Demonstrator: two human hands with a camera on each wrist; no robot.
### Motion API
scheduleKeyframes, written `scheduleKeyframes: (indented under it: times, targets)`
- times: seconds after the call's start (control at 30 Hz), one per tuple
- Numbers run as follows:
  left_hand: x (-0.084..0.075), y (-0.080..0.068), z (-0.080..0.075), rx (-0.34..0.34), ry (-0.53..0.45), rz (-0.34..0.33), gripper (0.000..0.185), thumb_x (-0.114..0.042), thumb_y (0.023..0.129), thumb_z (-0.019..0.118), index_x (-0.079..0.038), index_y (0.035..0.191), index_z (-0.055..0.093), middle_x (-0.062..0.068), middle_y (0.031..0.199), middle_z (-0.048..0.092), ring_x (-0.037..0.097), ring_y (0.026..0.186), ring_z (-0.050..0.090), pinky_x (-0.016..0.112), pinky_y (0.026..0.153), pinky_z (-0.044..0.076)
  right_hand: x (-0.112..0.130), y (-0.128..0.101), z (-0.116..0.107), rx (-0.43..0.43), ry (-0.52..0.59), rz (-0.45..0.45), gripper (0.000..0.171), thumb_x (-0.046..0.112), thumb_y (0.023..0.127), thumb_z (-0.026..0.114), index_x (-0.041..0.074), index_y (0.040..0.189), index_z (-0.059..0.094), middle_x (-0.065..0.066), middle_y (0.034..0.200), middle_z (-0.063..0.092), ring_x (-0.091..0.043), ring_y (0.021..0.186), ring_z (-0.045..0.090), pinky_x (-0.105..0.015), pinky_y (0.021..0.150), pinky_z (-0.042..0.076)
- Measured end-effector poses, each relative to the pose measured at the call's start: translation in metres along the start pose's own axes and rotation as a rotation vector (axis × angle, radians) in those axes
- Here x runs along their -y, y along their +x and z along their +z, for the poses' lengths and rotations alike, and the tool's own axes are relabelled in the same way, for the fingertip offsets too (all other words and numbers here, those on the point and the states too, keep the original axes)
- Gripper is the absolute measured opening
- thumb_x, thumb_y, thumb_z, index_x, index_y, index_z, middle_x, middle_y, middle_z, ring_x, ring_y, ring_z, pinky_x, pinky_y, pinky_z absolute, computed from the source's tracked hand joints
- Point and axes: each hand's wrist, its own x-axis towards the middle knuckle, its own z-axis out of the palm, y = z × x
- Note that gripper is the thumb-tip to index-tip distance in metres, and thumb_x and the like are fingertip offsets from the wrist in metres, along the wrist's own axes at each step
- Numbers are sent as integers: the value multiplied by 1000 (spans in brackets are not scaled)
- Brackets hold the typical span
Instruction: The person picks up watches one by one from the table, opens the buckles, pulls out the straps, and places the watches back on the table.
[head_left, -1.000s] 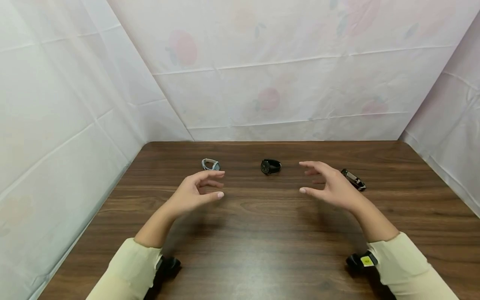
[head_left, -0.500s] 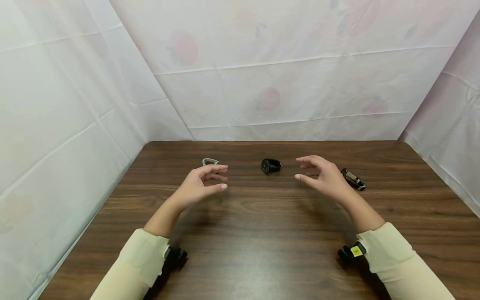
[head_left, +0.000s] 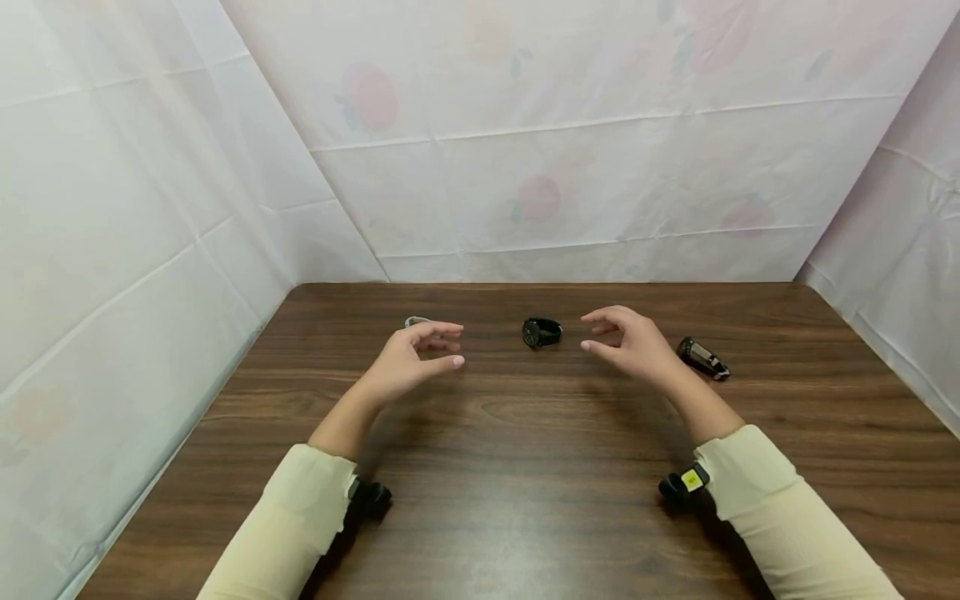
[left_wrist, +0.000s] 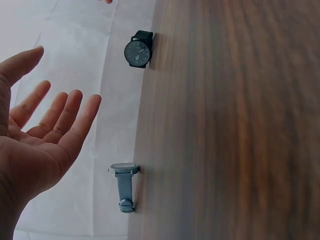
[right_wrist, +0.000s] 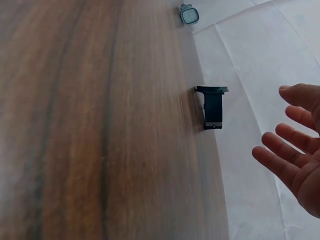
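Nothing picked up yet. Left hand [head_left: 408, 362] and right hand [head_left: 633, 343] hovering either side of black watch [head_left: 542, 332], each grip spread, empty. Grey watch [left_wrist: 124, 186] lying left of black watch, untouched on surface [head_left: 525, 467].

A makeshift recording booth: pale sheets printed with faint fruit [head_left: 540, 200] wall in a dark wood-grain surface [head_left: 525, 467] on three sides, creased from folding.

Open tabletop between hands, three watches at back.
Black watch [head_left: 542, 332] sits in the gap; grey watch [head_left: 417, 321] behind left hand [head_left: 411, 362]; dark watch [head_left: 702, 357] beside right hand [head_left: 630, 343].
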Motion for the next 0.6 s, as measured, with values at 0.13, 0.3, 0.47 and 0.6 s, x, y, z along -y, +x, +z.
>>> scheduleKeyframes:
  times: [0.13,0.3,0.47,0.6]
  targets:
    - [0,4,0,7,-37,-15,42,-16,87,76,-9,126,63,14,121,63,28,112,60,39,88,55,-2,7,4,24,-1,2,38,14,91,72,3,125,62,-18,126,57,-33,110,59,-48,88,54]
    - [0,8,1,8,-107,-59,41,-14,87,75,-6,126,62,18,120,62,30,110,59,48,89,54,-3,13,9,52,10,37,37,15,92,70,4,126,61,-18,128,56,-33,112,58,-47,90,53]
    - [3,15,2,1,-127,-94,40,-16,88,75,-7,125,63,12,122,62,33,106,62,53,91,51,-5,18,13,50,-3,73,36,16,93,68,3,126,61,-17,128,56,-32,111,59,-49,89,51]
    - [5,22,3,-1,-123,-106,40,-17,87,76,-8,124,64,11,127,59,34,105,62,51,90,52,-5,23,17,45,-17,119,35,17,95,65,1,126,61,-18,126,58,-32,108,61,-50,88,51]
